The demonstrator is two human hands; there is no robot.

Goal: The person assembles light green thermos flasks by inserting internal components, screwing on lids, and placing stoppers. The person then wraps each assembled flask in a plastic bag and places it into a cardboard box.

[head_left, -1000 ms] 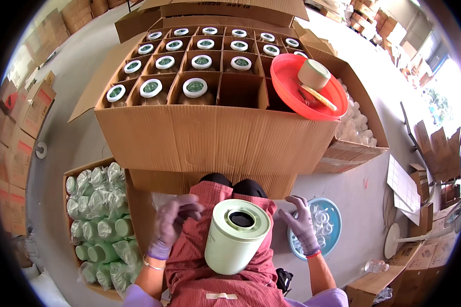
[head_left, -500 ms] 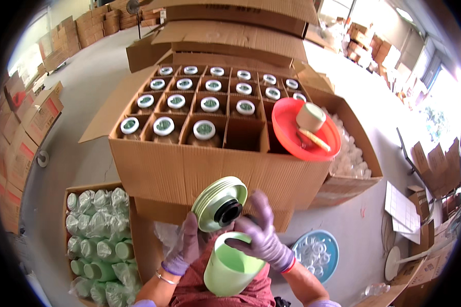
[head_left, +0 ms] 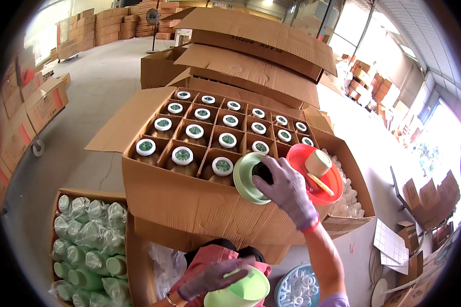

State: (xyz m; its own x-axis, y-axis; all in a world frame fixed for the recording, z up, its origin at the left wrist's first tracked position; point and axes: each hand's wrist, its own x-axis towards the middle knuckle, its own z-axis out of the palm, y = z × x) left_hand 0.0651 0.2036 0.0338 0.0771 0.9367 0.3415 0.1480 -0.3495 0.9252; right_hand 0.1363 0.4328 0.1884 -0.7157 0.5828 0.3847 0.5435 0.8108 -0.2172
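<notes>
Green plastic up front: the right hand has its gloved fingers wrapped around a pale green flanged piece with a dark centre, holding it tilted over the front right corner of the big divided carton. That corner cell looks like the only one without a white-capped jar in it, and the piece hangs just above it, beside the red bowl perched on the carton's edge.

Down low, the left hand lies curled over the top of a light green container at the lap, fingers spread across its rim, gripping it.

To do this well, I'd say level the piece before it goes down: tilted as it is, the wide flange could catch the cardboard divider. Keep the wrist clear of the red bowl, since a nudge could tip it and the roll of tape sitting in it. Steady pressure from the left hand should keep the container from sliding off the lap. An open box of wrapped green bottles sits at the left on the floor.
</notes>
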